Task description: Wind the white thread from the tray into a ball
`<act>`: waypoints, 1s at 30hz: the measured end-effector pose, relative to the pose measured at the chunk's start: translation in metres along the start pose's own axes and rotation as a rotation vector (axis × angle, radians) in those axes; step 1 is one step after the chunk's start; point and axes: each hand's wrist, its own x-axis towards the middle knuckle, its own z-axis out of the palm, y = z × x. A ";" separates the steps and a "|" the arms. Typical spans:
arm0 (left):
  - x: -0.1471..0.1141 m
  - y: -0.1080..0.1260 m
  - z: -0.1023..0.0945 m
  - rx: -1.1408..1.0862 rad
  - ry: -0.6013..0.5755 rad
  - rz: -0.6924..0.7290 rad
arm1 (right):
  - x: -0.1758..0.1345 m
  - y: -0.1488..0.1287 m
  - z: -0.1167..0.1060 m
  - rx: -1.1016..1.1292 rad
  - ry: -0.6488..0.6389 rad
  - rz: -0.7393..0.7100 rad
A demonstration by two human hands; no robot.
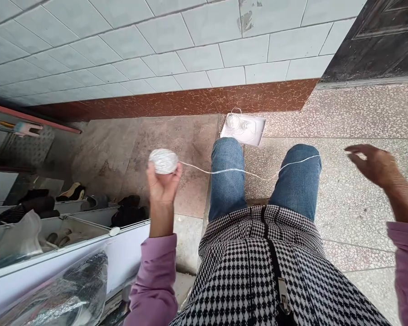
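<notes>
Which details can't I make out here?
Head view: whether the thin white string reaches the blurred right hand; too faint there.
Head view: part of the left hand, hidden by the round white string ball.
Head view: full outline of the dark panelled door, cut off by frame edges.

No legible txt, nos., brands or signs w/in view.
</notes>
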 end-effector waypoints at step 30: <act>-0.100 -0.126 0.066 0.431 -0.725 -0.390 | -0.020 -0.199 0.038 1.189 -0.172 -0.337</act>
